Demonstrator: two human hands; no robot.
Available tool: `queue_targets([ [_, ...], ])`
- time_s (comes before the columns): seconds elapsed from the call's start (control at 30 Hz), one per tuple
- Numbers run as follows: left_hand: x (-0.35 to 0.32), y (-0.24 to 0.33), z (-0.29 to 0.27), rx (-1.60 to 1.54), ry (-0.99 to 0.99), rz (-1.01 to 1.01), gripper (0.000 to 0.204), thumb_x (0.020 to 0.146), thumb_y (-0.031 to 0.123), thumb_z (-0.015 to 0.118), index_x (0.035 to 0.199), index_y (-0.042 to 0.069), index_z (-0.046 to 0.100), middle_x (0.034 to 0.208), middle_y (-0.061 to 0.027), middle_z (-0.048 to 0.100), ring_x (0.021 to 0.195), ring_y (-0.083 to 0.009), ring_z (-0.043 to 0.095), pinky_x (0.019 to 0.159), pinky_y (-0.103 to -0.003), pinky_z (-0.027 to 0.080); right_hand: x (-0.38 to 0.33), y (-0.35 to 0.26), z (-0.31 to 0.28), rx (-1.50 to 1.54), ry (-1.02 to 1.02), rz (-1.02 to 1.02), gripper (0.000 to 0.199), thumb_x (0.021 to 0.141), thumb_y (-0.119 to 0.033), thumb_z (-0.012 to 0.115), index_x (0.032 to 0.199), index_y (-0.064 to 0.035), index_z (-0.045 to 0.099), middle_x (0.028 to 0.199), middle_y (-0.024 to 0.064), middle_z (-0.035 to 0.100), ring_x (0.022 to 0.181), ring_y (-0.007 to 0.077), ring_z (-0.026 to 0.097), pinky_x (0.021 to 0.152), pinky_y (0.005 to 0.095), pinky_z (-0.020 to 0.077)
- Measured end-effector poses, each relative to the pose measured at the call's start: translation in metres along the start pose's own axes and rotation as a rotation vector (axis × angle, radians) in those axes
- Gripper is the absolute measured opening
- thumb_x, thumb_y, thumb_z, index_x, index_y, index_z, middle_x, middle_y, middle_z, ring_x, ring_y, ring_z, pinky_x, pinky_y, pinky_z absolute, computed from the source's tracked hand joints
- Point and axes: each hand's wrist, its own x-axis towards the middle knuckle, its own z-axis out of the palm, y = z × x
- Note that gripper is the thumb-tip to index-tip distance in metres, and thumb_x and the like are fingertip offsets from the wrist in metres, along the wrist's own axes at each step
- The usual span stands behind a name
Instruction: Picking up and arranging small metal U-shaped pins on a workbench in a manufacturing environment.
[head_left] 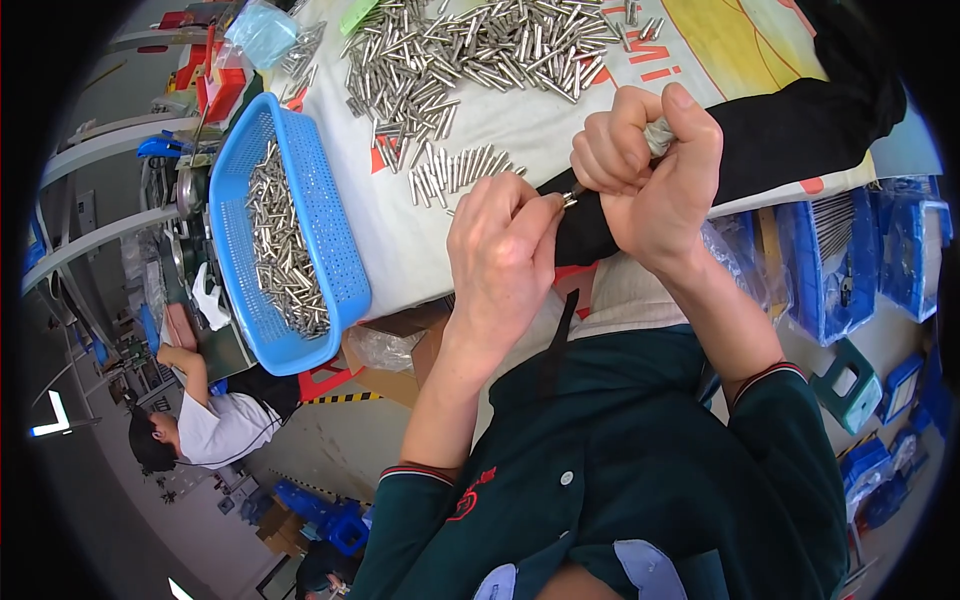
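Over the table's front edge, my left hand [500,255] pinches a small silvery metal pin [570,200] between thumb and fingertips. My right hand [655,165] is closed around a hand tool with a pale, wrapped-looking handle [659,137]; its dark, narrow end meets the pin, and the fingers hide most of it. A black cloth [770,140] lies under both hands. Just beyond my left hand, a row of metal pins [465,168] rests side by side on the tabletop. Farther back spreads a large loose pile of similar pins [480,50].
To the left, a blue perforated basket [345,250] holds many metal pins. A crumpled clear bag [262,35] lies at the table's far left. Blue bins [825,265] stand at the right, near a green stool [848,385]. Another person [215,425] works at the left.
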Motion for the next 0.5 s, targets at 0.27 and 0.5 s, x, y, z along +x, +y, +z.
queue_targets([
  [0.27, -0.001, -0.003, 0.0, -0.01, -0.004, -0.004, 0.015, 0.063, -0.009, 0.067, 0.076, -0.001, 0.064, 0.066, -0.0081, 0.05, 0.063, -0.0229, 0.05, 0.056, -0.033, 0.041, 0.001, 0.002, 0.002, -0.01, 0.002, 0.002, 0.049, 0.091, -0.042, 0.032, 0.055, -0.0099, 0.029, 0.046, -0.003, 0.023, 0.044, 0.0079, 0.016, 0.044, 0.0262, 0.0154],
  [0.5, 0.004, 0.001, 0.004, -0.005, -0.004, 0.003, 0.016, 0.062, -0.008, 0.067, 0.076, -0.001, 0.063, 0.065, -0.0078, 0.049, 0.063, -0.023, 0.049, 0.056, -0.034, 0.041, -0.004, 0.012, -0.006, -0.213, -0.089, -0.14, 0.044, 0.093, -0.031, 0.039, 0.058, -0.0047, 0.04, 0.052, -0.0028, 0.035, 0.05, 0.0057, 0.027, 0.045, 0.0245, 0.0214],
])
